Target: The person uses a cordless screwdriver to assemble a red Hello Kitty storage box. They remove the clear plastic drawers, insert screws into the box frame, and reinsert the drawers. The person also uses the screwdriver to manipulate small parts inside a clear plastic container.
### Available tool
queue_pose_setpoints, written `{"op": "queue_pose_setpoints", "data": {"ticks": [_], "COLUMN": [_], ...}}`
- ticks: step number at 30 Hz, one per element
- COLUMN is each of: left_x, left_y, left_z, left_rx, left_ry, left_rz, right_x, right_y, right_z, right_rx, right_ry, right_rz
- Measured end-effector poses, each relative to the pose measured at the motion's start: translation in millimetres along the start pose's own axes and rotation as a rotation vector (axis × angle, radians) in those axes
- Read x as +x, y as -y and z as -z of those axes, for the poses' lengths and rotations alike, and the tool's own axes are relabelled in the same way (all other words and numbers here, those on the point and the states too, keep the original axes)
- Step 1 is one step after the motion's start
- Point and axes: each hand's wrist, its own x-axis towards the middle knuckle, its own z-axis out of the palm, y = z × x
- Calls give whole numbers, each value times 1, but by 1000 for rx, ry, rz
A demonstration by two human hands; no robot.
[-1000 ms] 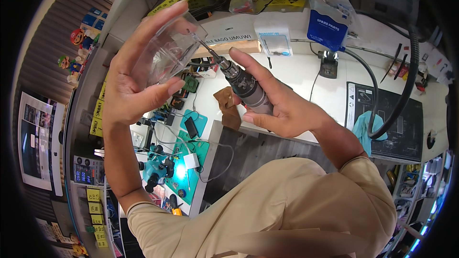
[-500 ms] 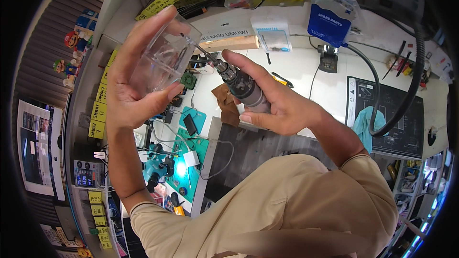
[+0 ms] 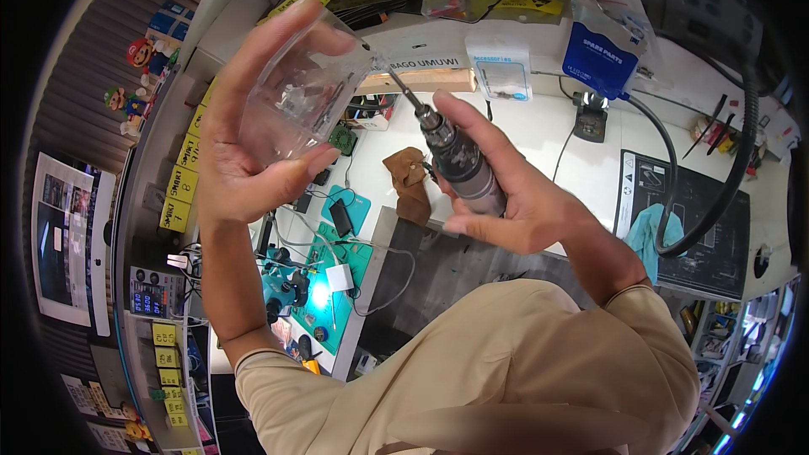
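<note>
My left hand (image 3: 244,143) is closed round a clear plastic box (image 3: 303,88), thumb on its near side and fingers over the far side. The box is raised above the bench and tilted. In my right hand (image 3: 527,211) is a small grey-and-black rotary tool (image 3: 463,164) with a metal chuck. Its thin bit (image 3: 403,82) points up and left toward the box's right edge. A small gap seems to lie between the bit's tip and the box, though the clear plastic makes contact hard to judge.
Below the left arm are a teal microscope (image 3: 282,282) with a bright light and a green mat (image 3: 358,265). A brown cloth (image 3: 409,181) lies on the white bench (image 3: 539,139). To the right are a black mat (image 3: 708,244), a teal cloth (image 3: 653,232) and a thick black hose (image 3: 742,143).
The rotary tool has drawn back to the right and down, and its bit has come away from the box's upper edge. The view has shifted slightly.
</note>
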Motion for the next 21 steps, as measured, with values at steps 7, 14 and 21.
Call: {"op": "queue_pose_setpoints", "data": {"ticks": [7, 14, 21], "left_x": [-1, -5, 0], "left_y": [1, -3, -7], "left_z": [-3, -8, -14], "left_rx": [-72, -57, -105], "left_ry": [-4, -63, -12], "left_rz": [-10, 35, -63], "right_x": [9, 14, 15], "right_y": [-2, -5, -12], "right_z": [-8, -13, -14], "right_rx": [-175, -290, -55], "right_ry": [31, -6, -167], "right_rz": [189, 303, 194]}}
